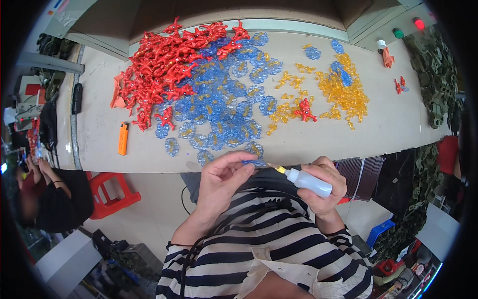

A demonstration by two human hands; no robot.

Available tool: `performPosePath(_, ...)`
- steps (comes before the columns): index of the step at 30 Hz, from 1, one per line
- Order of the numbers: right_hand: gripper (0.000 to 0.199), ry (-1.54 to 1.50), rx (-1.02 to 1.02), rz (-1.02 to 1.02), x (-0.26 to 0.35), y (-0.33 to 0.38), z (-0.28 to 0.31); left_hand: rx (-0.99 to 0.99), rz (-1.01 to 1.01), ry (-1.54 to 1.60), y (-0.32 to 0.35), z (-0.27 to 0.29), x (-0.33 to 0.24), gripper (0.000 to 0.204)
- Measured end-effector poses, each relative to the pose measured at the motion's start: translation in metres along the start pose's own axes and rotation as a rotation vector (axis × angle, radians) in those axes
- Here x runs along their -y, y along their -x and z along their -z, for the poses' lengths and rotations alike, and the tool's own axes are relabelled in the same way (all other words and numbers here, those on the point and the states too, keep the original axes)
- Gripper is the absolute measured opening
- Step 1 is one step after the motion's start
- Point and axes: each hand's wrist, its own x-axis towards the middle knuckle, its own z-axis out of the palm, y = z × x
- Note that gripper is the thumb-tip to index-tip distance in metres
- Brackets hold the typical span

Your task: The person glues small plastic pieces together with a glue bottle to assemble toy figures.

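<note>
Between the thumb and fingers of my left hand point(224, 178) is a translucent blue plastic piece point(255, 163), held just off the table's front edge. My right hand point(326, 187) grips a small white squeeze bottle point(309, 183) with a yellow collar and thin nozzle. The bottle lies tilted, its nozzle tip pointing left and close to the blue piece; whether they touch I cannot tell. Beyond my hands spreads a heap of similar blue pieces point(219, 112), many with a yellow part in the middle. Loose small yellow plastic parts point(343, 92) lie to the right of it.
Red plastic figures point(164, 65) are piled at the back left of the table point(99, 144). One red figure point(305, 110) sits among the yellow parts. An orange lighter point(123, 138) lies at the left. Behind on the left are a red stool point(112, 194) and another person point(59, 199).
</note>
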Motion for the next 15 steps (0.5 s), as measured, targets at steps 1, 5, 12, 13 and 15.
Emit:
performPosePath(1, 0.039, 0.015, 0.012, 0.013, 0.0019, -0.0005, 0.0003, -0.001, -0.009, 0.077, -0.0009, 0.0009, 0.0010, 0.025)
performPosePath(5, 0.039, 0.057, 0.054, 0.052, 0.0072, -0.0040, -0.0011, -0.015, 0.060, 0.244, -0.0066, 0.0008, 0.0021, 0.015)
performPosePath(12, 0.039, 0.098, 0.042, 0.046, 0.0051, -0.0019, -0.0074, -0.005, 0.109, 0.279, -0.0091, 0.0047, 0.0058, 0.007)
performPosePath(13, 0.039, 0.099, 0.044, 0.051, 0.0050, -0.0022, -0.0083, -0.002, 0.123, 0.285, -0.0091, 0.0046, 0.0060, 0.007)
performPosePath(15, 0.038, 0.099, 0.045, 0.058, 0.0052, -0.0035, -0.0090, 0.003, 0.128, 0.281, -0.0094, 0.0041, 0.0058, 0.006)
